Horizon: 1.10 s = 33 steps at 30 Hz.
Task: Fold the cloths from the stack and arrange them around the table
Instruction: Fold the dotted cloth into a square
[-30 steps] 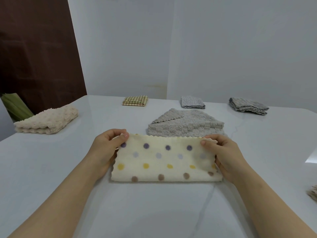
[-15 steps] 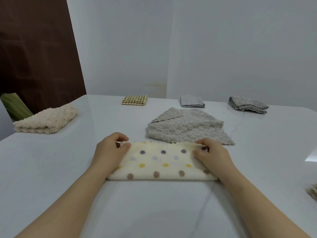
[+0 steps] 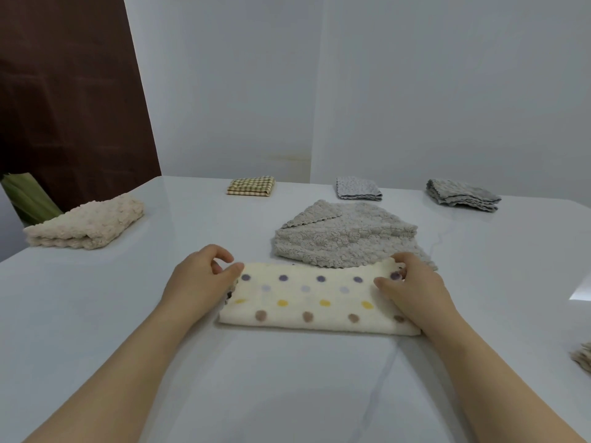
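The dotted cloth [image 3: 313, 298] lies on the table [image 3: 287, 394] right in front of me, folded into a long band with the fold toward me and the loose edges on the far side. My right grip [image 3: 412, 289] is closed on its far right corner, fingers curled over the edge and thumb on top. My left grip [image 3: 204, 276] sits at the far left corner with the thumb on the cloth and the fingers curled behind it. I cannot tell whether they have the edge nipped.

I judge I am midway through folding this one: halved once, not yet down to a small packet like the checked cloth [image 3: 251, 186] and the others set along the far side. Next I would bring one short end over to meet the other, corners matched, then press it flat and carry it to a free place at the table's rim.

The grey cloth [image 3: 345, 238] just behind, touching or nearly touching the dotted one, looks only partly folded. It is likely the stack's remainder, so I should lift my end clear of it.
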{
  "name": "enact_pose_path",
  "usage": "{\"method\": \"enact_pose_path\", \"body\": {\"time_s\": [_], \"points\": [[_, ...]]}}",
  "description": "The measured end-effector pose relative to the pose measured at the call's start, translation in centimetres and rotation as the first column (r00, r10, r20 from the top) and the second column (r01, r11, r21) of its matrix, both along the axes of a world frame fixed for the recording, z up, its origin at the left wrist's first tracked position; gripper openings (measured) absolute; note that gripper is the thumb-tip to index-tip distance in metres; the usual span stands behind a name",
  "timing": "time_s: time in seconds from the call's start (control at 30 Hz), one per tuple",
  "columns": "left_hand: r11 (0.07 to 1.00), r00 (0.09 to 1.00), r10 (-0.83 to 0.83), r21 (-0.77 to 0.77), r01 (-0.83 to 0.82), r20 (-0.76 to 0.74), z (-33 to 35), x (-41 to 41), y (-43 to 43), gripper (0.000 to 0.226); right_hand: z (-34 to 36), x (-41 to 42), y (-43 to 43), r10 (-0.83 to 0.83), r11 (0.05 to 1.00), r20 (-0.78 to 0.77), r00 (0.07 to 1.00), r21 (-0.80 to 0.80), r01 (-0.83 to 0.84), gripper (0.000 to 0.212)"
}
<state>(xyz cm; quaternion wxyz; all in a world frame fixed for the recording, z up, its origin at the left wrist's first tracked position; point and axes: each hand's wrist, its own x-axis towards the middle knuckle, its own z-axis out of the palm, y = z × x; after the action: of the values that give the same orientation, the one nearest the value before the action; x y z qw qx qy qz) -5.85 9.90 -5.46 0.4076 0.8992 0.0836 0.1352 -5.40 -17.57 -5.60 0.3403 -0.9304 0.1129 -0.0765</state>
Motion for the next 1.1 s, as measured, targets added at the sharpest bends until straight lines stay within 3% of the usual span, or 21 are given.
{"method": "enact_pose_path", "body": {"time_s": [0.07, 0.13, 0.2, 0.43, 0.63, 0.8, 0.93, 1.0, 1.1], "points": [[0.997, 0.995, -0.052, 0.057, 0.057, -0.086, 0.2, -0.4, 0.0, 0.018, 0.3, -0.3, -0.1, -0.008, 1.0, -0.034, 0.999, -0.018, 0.008, 0.049], [0.97, 0.979, -0.084, 0.211, 0.123, -0.186, -0.1, -0.6, 0.0, 0.022, 0.3, -0.5, -0.3, -0.011, 0.999, -0.083, 0.996, -0.047, 0.007, 0.043], [0.948, 0.972, -0.1, 0.276, 0.157, -0.211, -0.5, -0.7, -0.1, 0.025, 0.2, -0.7, -0.2, -0.005, 0.998, -0.109, 0.994, -0.062, -0.002, 0.033], [0.984, 0.978, -0.166, 0.041, 0.173, -0.129, -0.7, -0.7, -0.4, 0.027, 0.4, -0.9, -0.3, 0.094, 0.995, -0.053, 0.994, 0.024, -0.093, 0.02], [0.945, 0.991, 0.003, 0.325, 0.042, -0.136, -1.4, 0.1, -1.5, 0.041, 0.1, -0.7, 0.0, 0.12, 0.981, 0.026, 0.992, 0.151, -0.123, 0.009], [0.957, 0.99, 0.093, 0.283, -0.059, -0.108, -1.2, 1.0, -1.7, 0.031, -0.4, -0.3, 0.2, 0.101, 0.974, 0.058, 0.993, 0.197, -0.11, 0.009], [0.947, 0.987, 0.042, 0.322, 0.009, -0.152, -1.0, 1.1, -1.7, 0.03, -0.3, -0.6, 0.3, 0.102, 0.97, 0.09, 0.991, 0.212, -0.119, 0.017], [0.962, 0.993, 0.004, 0.271, 0.028, -0.117, -1.1, 1.0, -1.4, 0.007, -0.1, -0.8, 0.4, 0.108, 0.954, 0.114, 0.988, 0.267, -0.135, 0.012], [0.986, 0.996, -0.054, 0.152, 0.065, -0.074, -1.1, 0.9, -1.1, 0.016, -0.1, -0.8, 0.3, 0.108, 0.949, 0.138, 0.984, 0.281, -0.144, 0.01]]}}
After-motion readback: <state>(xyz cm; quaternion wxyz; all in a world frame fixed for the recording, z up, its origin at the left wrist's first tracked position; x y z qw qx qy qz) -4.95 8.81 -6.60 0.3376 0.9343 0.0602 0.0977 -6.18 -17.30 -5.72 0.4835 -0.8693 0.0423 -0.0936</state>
